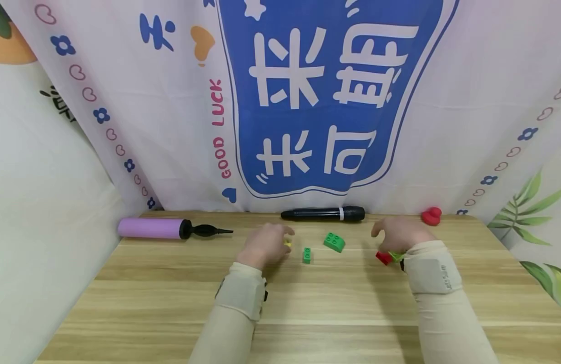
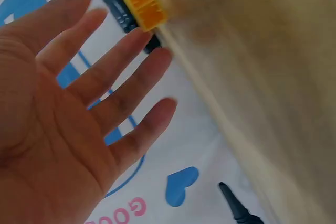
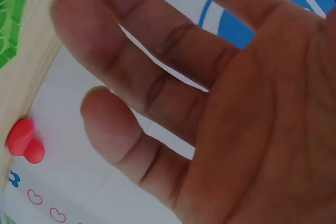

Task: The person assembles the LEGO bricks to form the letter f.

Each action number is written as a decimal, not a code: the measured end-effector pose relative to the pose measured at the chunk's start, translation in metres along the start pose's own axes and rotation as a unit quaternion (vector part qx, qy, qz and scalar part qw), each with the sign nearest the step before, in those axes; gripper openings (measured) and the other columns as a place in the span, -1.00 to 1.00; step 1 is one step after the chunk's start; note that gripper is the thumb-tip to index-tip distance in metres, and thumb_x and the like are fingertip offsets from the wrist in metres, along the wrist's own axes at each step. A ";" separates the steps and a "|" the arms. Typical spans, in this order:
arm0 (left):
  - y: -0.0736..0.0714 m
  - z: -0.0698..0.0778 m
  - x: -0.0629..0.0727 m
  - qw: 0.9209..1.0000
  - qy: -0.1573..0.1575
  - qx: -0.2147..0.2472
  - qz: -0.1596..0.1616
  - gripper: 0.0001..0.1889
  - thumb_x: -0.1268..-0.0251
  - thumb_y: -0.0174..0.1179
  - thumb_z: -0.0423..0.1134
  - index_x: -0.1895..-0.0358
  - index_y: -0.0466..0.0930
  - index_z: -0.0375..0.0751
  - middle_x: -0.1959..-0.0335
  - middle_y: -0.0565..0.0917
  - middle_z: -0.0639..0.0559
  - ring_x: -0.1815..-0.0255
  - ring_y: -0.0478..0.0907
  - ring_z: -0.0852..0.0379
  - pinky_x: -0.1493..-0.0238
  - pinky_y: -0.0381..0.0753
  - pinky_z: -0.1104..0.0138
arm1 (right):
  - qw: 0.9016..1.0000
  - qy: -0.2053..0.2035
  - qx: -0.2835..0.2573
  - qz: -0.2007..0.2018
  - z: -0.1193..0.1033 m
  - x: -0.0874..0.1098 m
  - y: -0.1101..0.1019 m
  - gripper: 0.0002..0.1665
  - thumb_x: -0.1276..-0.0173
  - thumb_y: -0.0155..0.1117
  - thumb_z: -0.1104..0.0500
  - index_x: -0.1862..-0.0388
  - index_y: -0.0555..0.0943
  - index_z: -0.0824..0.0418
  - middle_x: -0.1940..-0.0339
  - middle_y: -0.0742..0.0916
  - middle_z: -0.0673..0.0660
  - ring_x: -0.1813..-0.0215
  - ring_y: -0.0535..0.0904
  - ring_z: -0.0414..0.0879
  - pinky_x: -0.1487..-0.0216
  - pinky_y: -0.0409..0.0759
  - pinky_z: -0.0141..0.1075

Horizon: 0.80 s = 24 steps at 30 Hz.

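In the head view my left hand (image 1: 266, 244) hovers low over the table, fingers spread. A yellow toy brick (image 2: 142, 2) is right at its fingertips in the left wrist view; in the head view the hand covers most of it. Between the hands lie a small green brick (image 1: 307, 255) and a larger green brick (image 1: 334, 242) with a curved end. My right hand (image 1: 401, 235) is over a red brick (image 1: 384, 258) and a light green piece (image 1: 397, 256), both partly covered. Its fingers are loosely bent with nothing held in the right wrist view.
A black microphone-like stick (image 1: 323, 214) lies along the table's back edge. To the left is a purple hand pump (image 1: 153, 228) with a black nozzle. A red rounded object (image 1: 431, 216) sits at the back right. A printed cloth (image 1: 185, 172) hangs behind the wooden table (image 1: 326, 323).
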<state>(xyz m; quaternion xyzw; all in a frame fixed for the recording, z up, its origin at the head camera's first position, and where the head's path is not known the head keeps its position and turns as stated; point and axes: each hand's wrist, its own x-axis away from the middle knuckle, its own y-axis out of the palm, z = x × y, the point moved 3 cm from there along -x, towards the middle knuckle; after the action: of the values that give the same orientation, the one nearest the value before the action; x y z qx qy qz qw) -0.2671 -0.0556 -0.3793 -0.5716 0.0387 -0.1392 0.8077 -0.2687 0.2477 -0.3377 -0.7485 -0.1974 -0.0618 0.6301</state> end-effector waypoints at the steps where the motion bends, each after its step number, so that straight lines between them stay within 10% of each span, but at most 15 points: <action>1: 0.002 -0.002 -0.001 1.000 0.002 -0.009 -0.005 -0.57 -0.41 0.38 -0.20 -0.32 0.69 0.09 -0.35 0.69 0.03 -0.41 0.59 -0.11 -0.35 0.57 -0.05 | 1.000 0.000 0.002 -0.005 0.000 -0.001 0.001 -0.51 -0.23 0.39 0.25 -0.18 0.73 0.17 -0.17 0.73 0.28 0.05 0.57 0.10 0.09 0.59 -0.07; 12: 0.010 -0.005 -0.005 0.999 0.008 -0.025 -0.033 -0.69 -0.28 0.47 -0.35 -0.05 0.81 0.02 -0.19 0.74 0.01 -0.22 0.63 -0.02 -0.28 0.62 0.03 | 0.999 -0.006 0.049 -0.008 -0.001 -0.008 0.019 -0.75 0.08 0.35 0.41 0.55 0.63 0.05 0.47 0.66 0.01 0.34 0.51 -0.02 0.40 0.43 -0.22; 24: 0.011 -0.001 -0.008 0.998 0.020 -0.039 -0.033 -0.82 -0.29 0.48 -0.27 0.24 0.61 -0.04 0.27 0.64 0.08 0.21 0.53 0.09 0.09 0.57 0.19 | 1.000 -0.011 0.025 -0.011 0.001 -0.020 0.027 -0.73 0.08 0.34 0.47 0.53 0.58 0.11 0.50 0.64 0.04 0.37 0.54 -0.03 0.40 0.46 -0.25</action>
<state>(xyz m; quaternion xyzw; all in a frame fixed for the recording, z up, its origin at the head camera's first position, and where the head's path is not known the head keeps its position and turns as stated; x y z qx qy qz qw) -0.2736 -0.0513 -0.3905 -0.6011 0.0410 -0.1755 0.7786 -0.2772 0.2407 -0.3694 -0.7307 -0.2138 -0.0553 0.6460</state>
